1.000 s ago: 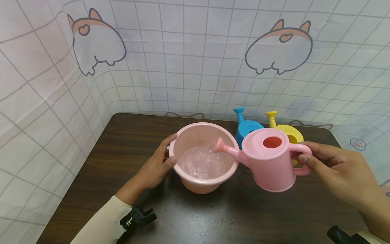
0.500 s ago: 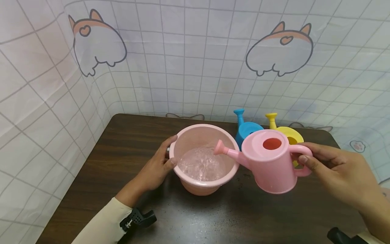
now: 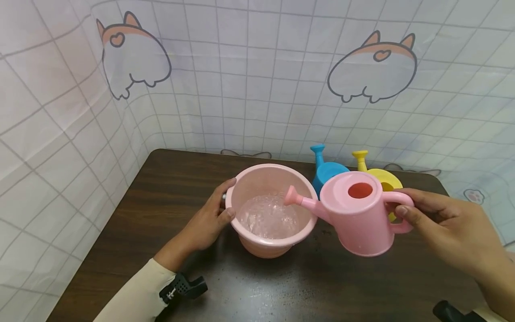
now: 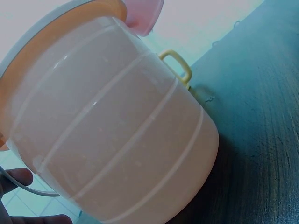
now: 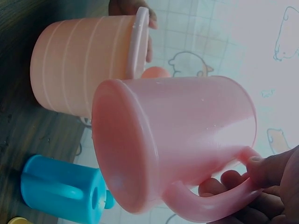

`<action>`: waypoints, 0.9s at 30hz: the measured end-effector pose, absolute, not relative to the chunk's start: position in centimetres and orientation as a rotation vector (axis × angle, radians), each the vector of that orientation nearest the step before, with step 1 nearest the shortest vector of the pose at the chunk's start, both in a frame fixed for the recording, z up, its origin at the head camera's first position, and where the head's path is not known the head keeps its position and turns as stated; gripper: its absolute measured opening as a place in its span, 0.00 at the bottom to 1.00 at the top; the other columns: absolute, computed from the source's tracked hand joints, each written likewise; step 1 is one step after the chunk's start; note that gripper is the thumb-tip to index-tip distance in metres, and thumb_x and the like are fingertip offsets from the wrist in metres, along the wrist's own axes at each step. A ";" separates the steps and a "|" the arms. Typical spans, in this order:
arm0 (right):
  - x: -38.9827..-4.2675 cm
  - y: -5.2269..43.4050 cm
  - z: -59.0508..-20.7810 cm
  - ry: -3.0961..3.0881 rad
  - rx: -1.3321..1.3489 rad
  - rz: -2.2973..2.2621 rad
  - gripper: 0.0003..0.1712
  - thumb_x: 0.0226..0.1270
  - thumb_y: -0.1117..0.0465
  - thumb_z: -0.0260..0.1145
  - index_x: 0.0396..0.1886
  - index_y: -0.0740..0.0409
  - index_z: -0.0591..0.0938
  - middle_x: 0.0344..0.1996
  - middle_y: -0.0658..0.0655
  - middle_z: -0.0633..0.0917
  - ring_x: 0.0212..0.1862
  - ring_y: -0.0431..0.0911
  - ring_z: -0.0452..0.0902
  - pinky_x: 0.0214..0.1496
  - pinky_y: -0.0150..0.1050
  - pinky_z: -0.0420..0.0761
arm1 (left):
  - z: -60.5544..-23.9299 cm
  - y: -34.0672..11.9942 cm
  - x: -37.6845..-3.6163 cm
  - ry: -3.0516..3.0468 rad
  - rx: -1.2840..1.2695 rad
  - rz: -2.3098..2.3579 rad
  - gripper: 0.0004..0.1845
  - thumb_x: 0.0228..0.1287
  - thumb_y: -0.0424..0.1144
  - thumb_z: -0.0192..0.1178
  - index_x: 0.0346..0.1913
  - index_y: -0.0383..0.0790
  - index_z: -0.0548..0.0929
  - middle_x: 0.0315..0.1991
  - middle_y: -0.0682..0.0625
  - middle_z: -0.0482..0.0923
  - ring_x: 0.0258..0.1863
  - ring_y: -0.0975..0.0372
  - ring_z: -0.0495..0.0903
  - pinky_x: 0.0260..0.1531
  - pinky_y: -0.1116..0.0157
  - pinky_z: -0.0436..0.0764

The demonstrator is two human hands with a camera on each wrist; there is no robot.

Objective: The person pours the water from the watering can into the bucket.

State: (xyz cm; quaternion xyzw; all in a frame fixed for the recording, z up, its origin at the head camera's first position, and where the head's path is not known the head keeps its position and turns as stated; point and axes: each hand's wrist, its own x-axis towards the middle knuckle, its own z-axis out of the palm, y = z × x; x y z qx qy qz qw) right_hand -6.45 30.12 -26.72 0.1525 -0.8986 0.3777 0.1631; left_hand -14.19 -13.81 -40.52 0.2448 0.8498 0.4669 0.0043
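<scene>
Hands first: my left hand (image 3: 207, 219) curls against the rim of the pink bucket (image 3: 268, 243), thumb on its edge, on the dark surface (image 3: 169, 188). My right hand (image 3: 438, 223) grips the handle of the pink watering can (image 3: 358, 223), held tilted, spout over the bucket's water. Behind stand the blue watering can (image 3: 327, 172) and the yellow watering can (image 3: 382, 175).
</scene>
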 end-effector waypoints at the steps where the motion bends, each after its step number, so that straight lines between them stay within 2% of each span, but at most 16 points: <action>1: -6.4 30.1 -26.7 -2.564 0.434 1.074 0.18 0.63 0.77 0.71 0.53 0.66 0.87 0.34 0.44 0.90 0.34 0.31 0.85 0.36 0.23 0.79 | -40.5 -13.8 -14.2 2.661 0.773 1.463 0.40 0.73 0.72 0.42 0.81 0.62 0.49 0.65 0.39 0.67 0.55 0.53 0.80 0.49 0.48 0.78; 14: -6.4 30.2 -26.6 -2.576 0.423 1.024 0.18 0.64 0.74 0.72 0.53 0.65 0.87 0.33 0.41 0.89 0.36 0.29 0.84 0.36 0.22 0.78 | -40.6 -13.8 -14.3 2.666 0.746 1.431 0.38 0.75 0.70 0.43 0.81 0.66 0.48 0.64 0.40 0.67 0.55 0.53 0.79 0.50 0.47 0.77; 22: -6.5 30.2 -26.5 -2.541 0.451 1.064 0.18 0.62 0.78 0.72 0.52 0.65 0.88 0.32 0.45 0.90 0.34 0.30 0.84 0.35 0.22 0.79 | -40.5 -13.7 -14.2 2.657 0.740 1.439 0.38 0.74 0.70 0.44 0.81 0.66 0.48 0.66 0.40 0.66 0.56 0.52 0.79 0.51 0.45 0.77; 27: -6.5 30.2 -26.5 -2.543 0.452 1.065 0.19 0.61 0.78 0.72 0.52 0.65 0.87 0.31 0.45 0.90 0.34 0.30 0.84 0.35 0.22 0.79 | -40.5 -13.7 -14.2 2.657 0.745 1.437 0.39 0.74 0.71 0.43 0.81 0.66 0.48 0.65 0.40 0.67 0.56 0.53 0.80 0.51 0.46 0.77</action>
